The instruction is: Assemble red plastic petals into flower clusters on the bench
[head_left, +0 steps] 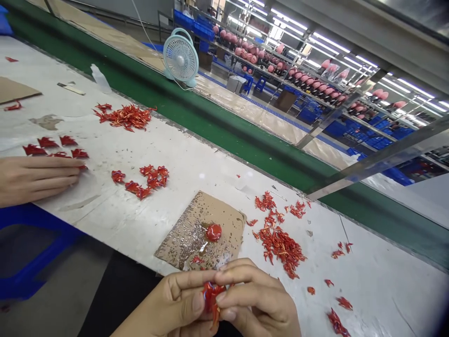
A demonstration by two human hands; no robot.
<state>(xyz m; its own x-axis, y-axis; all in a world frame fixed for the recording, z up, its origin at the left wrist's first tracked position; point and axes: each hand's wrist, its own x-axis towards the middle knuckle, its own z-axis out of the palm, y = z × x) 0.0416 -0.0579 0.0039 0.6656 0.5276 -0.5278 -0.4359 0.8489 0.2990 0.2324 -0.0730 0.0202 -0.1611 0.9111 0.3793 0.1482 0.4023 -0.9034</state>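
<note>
My left hand [171, 302] is closed, thumb and fingers pinching a small red figure part [210, 296] with blue and orange-gold marks. From the other side my right hand [257, 295] grips the same part with its fingertips. The fingers cover much of it. Just beyond my hands, a piece of cardboard [185, 222] lies on the table, speckled with dark, shiny wet-looking spots. On it sit a round red piece [213, 232] and a small red bit [197, 259]. Right of the cardboard is a heap of small red pieces with gold tips [282, 248].
Another person's hand [42, 180] rests at left beside rows of red parts [47, 142]. More red parts [140, 182] and a red pile [126, 116] lie farther back. A green conveyor belt [238, 140], a fan [180, 56] and a slanting metal post [379, 154] stand beyond.
</note>
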